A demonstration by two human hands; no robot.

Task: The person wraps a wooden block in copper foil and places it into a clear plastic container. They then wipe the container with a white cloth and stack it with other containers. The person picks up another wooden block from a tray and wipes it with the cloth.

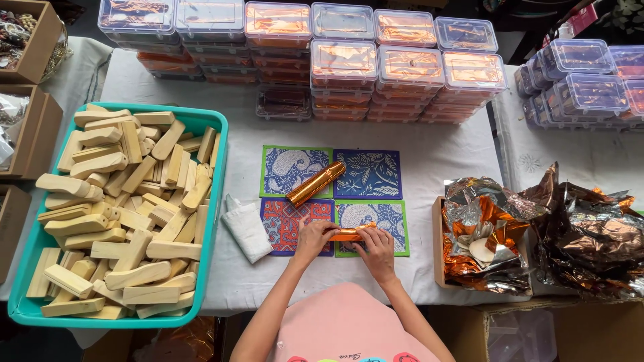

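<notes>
My left hand point(312, 238) and my right hand point(376, 248) both grip a small piece wrapped in shiny orange foil point(349, 234), one hand at each end, just above the two nearer patterned fabric squares point(386, 216). A second foil-wrapped roll point(315, 184) lies tilted across the two farther squares point(367, 174). A folded white cloth point(247, 229) rests left of my left hand.
A teal tray point(218, 174) piled with pale wooden blocks fills the left. Stacked clear lidded boxes point(343, 60) line the back. A cardboard box of crumpled orange and silver foil point(483, 234) sits at right, with more foil point(590, 231) beside it. Cardboard boxes point(27, 40) stand at far left.
</notes>
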